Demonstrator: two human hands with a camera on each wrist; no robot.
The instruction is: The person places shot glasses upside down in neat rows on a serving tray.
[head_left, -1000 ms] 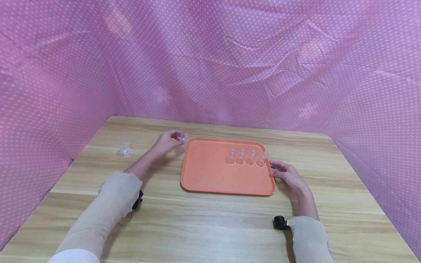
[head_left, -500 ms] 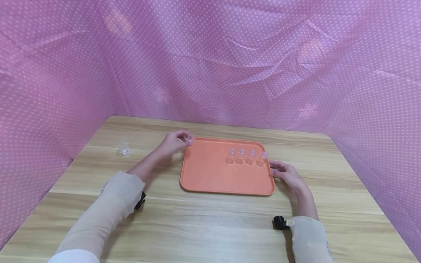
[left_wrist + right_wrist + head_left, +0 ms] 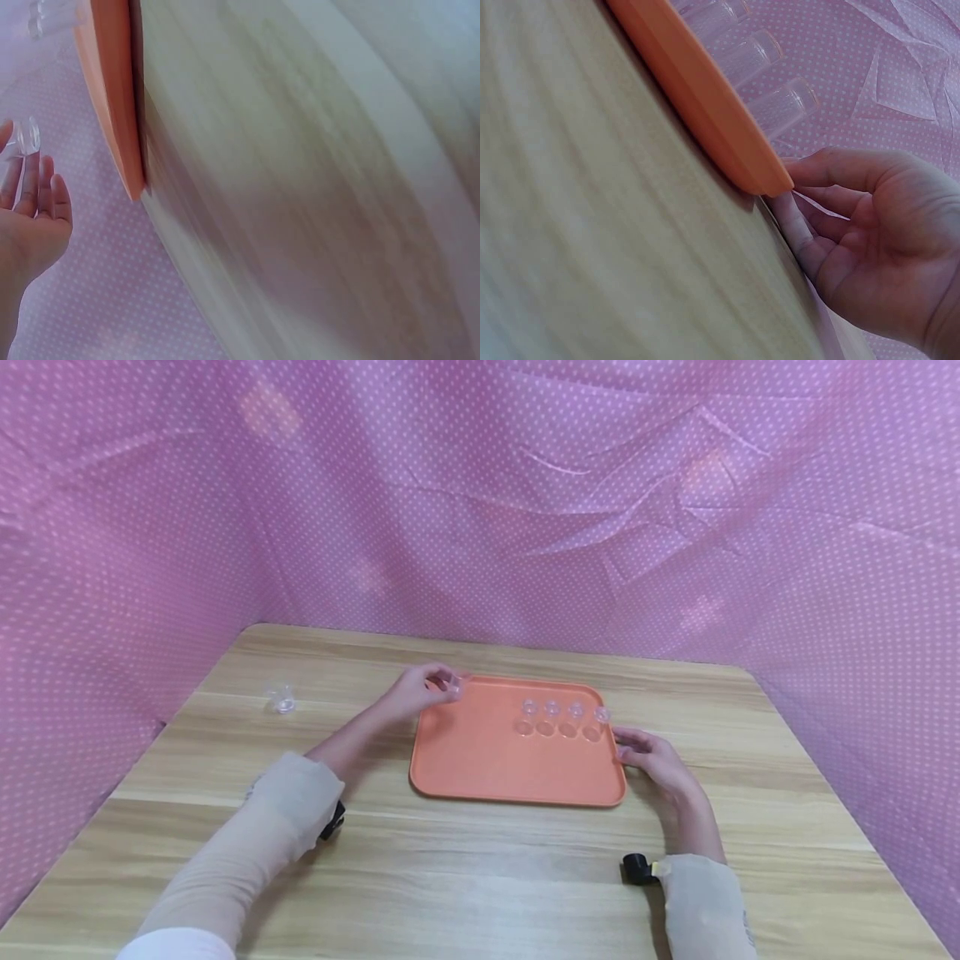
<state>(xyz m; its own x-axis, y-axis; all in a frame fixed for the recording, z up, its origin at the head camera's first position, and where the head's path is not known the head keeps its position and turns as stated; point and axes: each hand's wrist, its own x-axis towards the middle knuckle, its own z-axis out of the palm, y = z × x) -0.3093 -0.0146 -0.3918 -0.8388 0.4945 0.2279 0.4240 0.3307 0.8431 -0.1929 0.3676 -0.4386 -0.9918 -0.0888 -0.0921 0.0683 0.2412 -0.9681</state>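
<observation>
My left hand [image 3: 415, 691] holds a small clear cup [image 3: 31, 137] between thumb and fingers, above the far left corner of the orange tray [image 3: 487, 768]. The left wrist view catches this hand only at its left edge. At the tray's right side, my right hand [image 3: 660, 762] grips the rim; the right wrist view shows the tray edge [image 3: 769, 169] between its fingers. A row of several clear cups [image 3: 784, 109] stands on the right half of the tray, the outermost close to the right rim.
Clear glassy ware [image 3: 283, 700] sits on the wooden table [image 3: 480, 877] at the far left; whether it is one piece or more, I cannot tell. A pink dotted cloth [image 3: 480, 527] hangs behind the table and along both sides.
My left hand has moved right with its clear cup, from beside the tray to over its far left corner. The right hand stays at the tray's rim.
</observation>
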